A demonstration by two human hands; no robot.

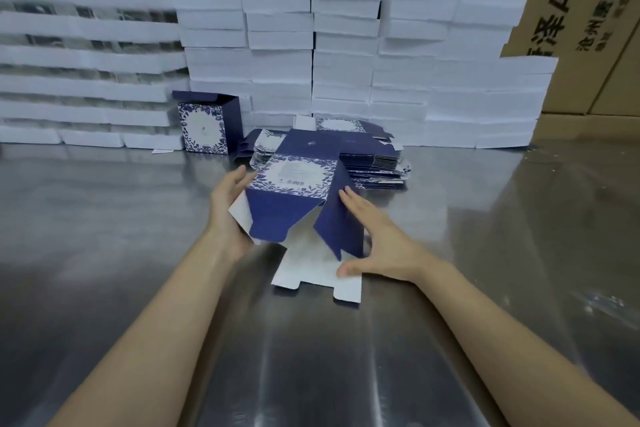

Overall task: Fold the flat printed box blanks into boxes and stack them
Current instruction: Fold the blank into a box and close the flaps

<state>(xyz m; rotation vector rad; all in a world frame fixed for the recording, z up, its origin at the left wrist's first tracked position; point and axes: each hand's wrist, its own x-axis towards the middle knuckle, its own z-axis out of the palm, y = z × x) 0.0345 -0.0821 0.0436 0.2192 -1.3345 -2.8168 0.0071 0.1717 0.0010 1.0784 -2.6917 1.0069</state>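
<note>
Left fingers (232, 184) grip the box's (294, 180) left side, while straight right fingers (358, 206) press its right flap (337, 222) above the bench (104, 218).

Observing two bare hands, left hand (227, 210) and right hand (384, 243); noting both forearms (166, 315) likewise bare, running uncovered along their whole visible length.

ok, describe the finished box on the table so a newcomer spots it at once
Look at the wall of white stacks along the back of the steel table. At its foot, left of the pile of flat blanks, stands the finished box. It alone is upright and fully formed, navy with a white floral front panel, top flap open.
</note>
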